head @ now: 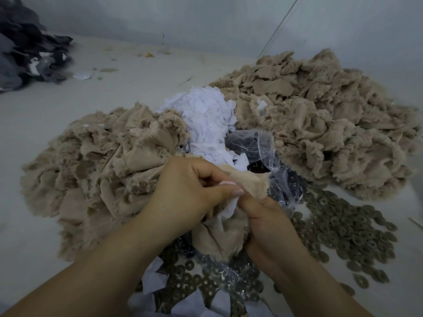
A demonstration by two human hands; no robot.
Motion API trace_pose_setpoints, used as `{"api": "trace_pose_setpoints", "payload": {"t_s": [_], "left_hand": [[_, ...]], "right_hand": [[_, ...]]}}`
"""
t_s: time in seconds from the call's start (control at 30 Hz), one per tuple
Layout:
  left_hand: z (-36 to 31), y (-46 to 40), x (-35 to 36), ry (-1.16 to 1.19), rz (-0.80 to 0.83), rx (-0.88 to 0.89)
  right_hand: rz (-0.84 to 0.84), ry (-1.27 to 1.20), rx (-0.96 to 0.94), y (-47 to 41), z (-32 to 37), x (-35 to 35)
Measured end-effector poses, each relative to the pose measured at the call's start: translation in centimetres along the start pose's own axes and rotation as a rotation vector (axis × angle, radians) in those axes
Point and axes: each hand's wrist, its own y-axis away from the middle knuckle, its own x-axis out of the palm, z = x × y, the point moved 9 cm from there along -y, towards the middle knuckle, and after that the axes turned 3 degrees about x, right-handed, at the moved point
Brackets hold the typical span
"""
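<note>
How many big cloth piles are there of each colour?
Beige piles: 2
White pile: 1
Dark pile: 1
Total: 4

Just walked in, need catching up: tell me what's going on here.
A person's left hand and right hand pinch a frayed beige fabric piece together with a white piece. Beige scrap piles lie on either side, white cutouts and a clear plastic bag behind, brown ring-shaped discs to the right.
</note>
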Motion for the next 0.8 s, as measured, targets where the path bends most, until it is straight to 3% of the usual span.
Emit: {"api": "trace_pose_setpoints", "payload": {"t_s": [0.13, 0.27, 0.47, 0.7, 0.8], "left_hand": [[1.2, -0.4, 0.9, -0.097, 0.052, -0.079], [1.4, -0.4, 0.4, -0.238, -0.028, -0.082], [3.1, 0.6, -0.6, -0.126, -0.205, -0.156], [5.0, 1.3, -0.3, 0.107, -0.208, -0.273], [5.0, 1.3, -1.2, 0.184, -0.234, -0.268]], "right_hand": [[-0.013, 0.035, -0.028, 0.0, 0.2, -0.1], [-0.03, 0.007, 0.01, 0.0, -0.3, -0.3], [-0.036, -0.048, 0.03, -0.1, -0.7, -0.4], [-0.072, 0.011, 0.042, 0.2, -0.5, -0.6], [-0.159, 0.16, 0.006, 0.1, 1.0, -1.9]]}}
